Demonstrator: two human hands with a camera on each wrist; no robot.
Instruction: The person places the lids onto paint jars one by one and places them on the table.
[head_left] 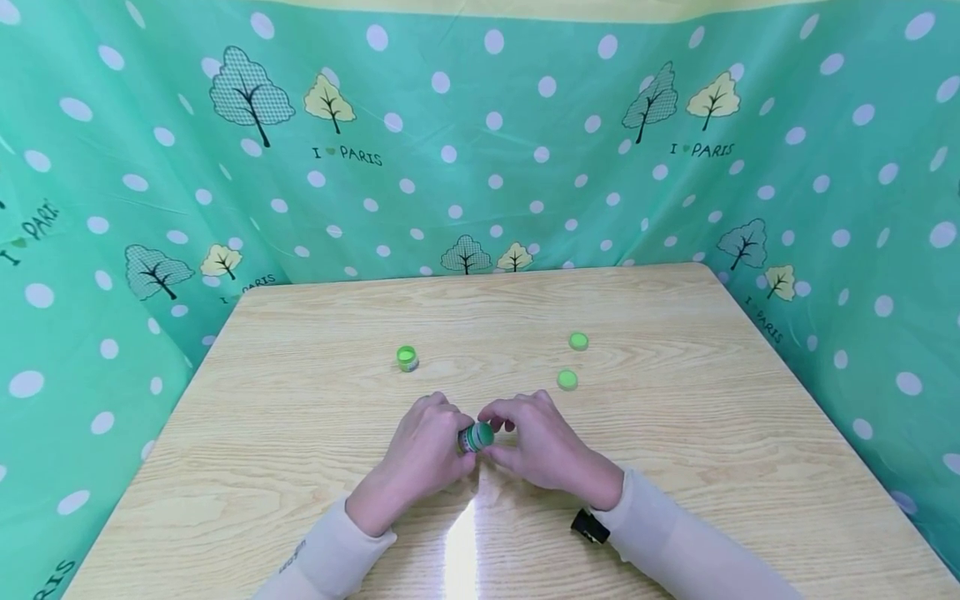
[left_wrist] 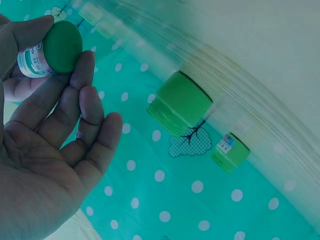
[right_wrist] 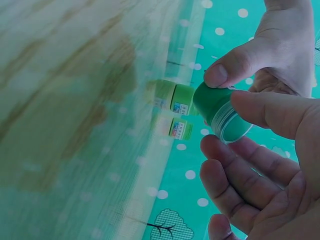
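Head view: we are seeing a polka-dotted green curtain [head_left: 495, 208] hanging on several sides of the wood-grain desk [head_left: 712, 433]. Two pale sleeves [head_left: 330, 550] are reaching in from the near edge.

Over the near middle of the desk, the left hand [head_left: 423, 450] and right hand [head_left: 542, 446] are facing each other, and a dark green jar [head_left: 476, 437] is sitting in the narrow space between them. The left hand is holding the jar, tilted on its side, between thumb and fingers. The right hand is pinching the opposite end; in its wrist view we are seeing the thumb on a clear rim and the forefinger just under it, while the remaining fingers are curving loosely below. We cannot tell whether a lid is on.

By the right cuff, a small black object [head_left: 590, 526] is showing. The jar's printed label is partly showing behind the left hand's grip.

Beyond the hands, left of the jar, a light green jar [head_left: 407, 359] is standing open on the desk. Each wrist view is showing two green jars in the background; we cannot match them surely.

Smallest, two light green discs [head_left: 567, 380] are lying near each other, beyond the right hand.
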